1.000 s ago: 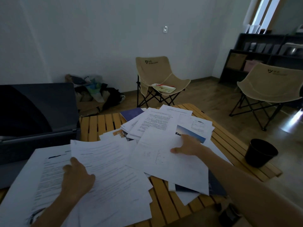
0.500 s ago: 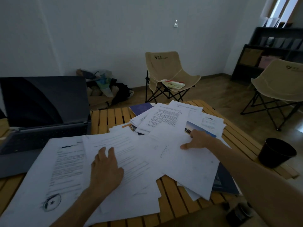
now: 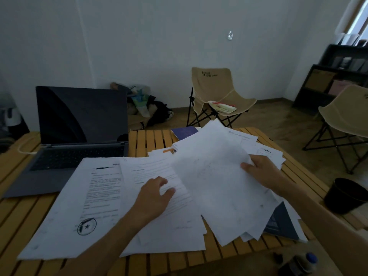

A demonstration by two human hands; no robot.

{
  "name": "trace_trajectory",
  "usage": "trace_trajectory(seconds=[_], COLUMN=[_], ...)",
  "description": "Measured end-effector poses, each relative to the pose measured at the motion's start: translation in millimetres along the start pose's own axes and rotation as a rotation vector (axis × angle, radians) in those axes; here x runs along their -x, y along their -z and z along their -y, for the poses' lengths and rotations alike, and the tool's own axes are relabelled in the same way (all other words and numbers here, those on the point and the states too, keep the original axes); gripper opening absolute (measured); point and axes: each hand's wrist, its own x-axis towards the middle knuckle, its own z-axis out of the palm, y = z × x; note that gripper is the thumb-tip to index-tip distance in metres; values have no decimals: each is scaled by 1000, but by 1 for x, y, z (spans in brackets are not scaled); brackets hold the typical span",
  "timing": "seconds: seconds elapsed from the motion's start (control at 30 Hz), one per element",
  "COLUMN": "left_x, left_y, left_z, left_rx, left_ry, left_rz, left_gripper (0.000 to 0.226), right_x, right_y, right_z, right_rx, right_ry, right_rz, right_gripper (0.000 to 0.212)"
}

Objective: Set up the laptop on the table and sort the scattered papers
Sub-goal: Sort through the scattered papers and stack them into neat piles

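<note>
An open grey laptop (image 3: 79,136) with a dark screen stands on the left of the slatted wooden table (image 3: 151,140). White printed papers (image 3: 95,206) lie scattered over the middle and right of the table. My right hand (image 3: 262,172) grips the right edge of a large white sheet (image 3: 215,180) and holds it tilted up off the pile. My left hand (image 3: 153,198) rests palm down with fingers apart on a printed sheet (image 3: 169,232) just left of the raised one. A dark booklet (image 3: 282,222) shows under the papers at the right.
A purple book (image 3: 184,132) lies at the table's far edge. A black bin (image 3: 344,196) stands on the floor right of the table. Two beige folding chairs (image 3: 217,92) (image 3: 346,114) stand beyond, with a dark shelf (image 3: 338,76) at the far right. A bottle (image 3: 304,259) sits by the near right corner.
My right hand has closed on the large sheet and raised its far side off the pile. My left hand slid right across the printed sheets. The view shifted left, showing more laptop.
</note>
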Motion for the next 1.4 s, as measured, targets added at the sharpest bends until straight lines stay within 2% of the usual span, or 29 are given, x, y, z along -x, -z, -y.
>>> trace_trajectory(seconds=[0.07,0.1,0.17,0.2,0.37,0.43,0.53,0.6,0.7,0.8,0.87,0.93,1.03,1.1,1.17,1.2,1.27,1.33,1.4], left_x=[0,1,5,5,4,3,0,-1,-11,-23,-22,-20,-21,-21,-19,-18,-18,-19,-19], left_y=[2,3,5,7,24,31,38,44,63,79,80,82,90,92,89,87,86,87,90], left_z=[-11,-16,-26,-29,-33,-31,-26,-21,-1,34,57,72,81,83,80,78,76,76,76], left_rx=[255,396,617,677,851,840,824,847,629,415,280,152,155,179,217,251,309,330,309], left_ry=[58,58,38,30,31,56,92,106,138,218,267,255,277,278,264,266,260,264,264], left_rz=[44,44,10,-28,-113,-153,-220,-268,-448,-424,-348,-307,-329,-333,-339,-342,-348,-348,-371], left_gripper=[52,47,18,12,21,25,38,28,27,14,13,13,24,32,44,49,54,55,50], right_x=[14,17,22,24,21,19,13,9,6,12,14,14,14,15,8,4,-1,-1,1], right_y=[4,3,2,2,9,2,-16,-25,-35,-44,-48,-42,-32,-35,-44,-50,-64,-75,-83], right_z=[19,25,38,46,66,67,60,56,56,66,74,87,105,106,93,87,71,65,70], right_rx=[-147,-200,-262,-266,-196,-195,-238,-297,-413,-496,-505,-452,-574,-574,-579,-647,-738,-736,-728], right_ry=[36,39,40,48,72,44,-37,-108,-181,-179,-102,70,363,464,365,267,283,354,326], right_rz=[-2,4,8,-5,-72,-75,-18,-38,-64,-88,-127,-189,-232,-168,-65,21,156,94,29], right_gripper=[14,15,16,17,26,34,32,25,20,15,15,20,31,26,14,15,25,24,27])
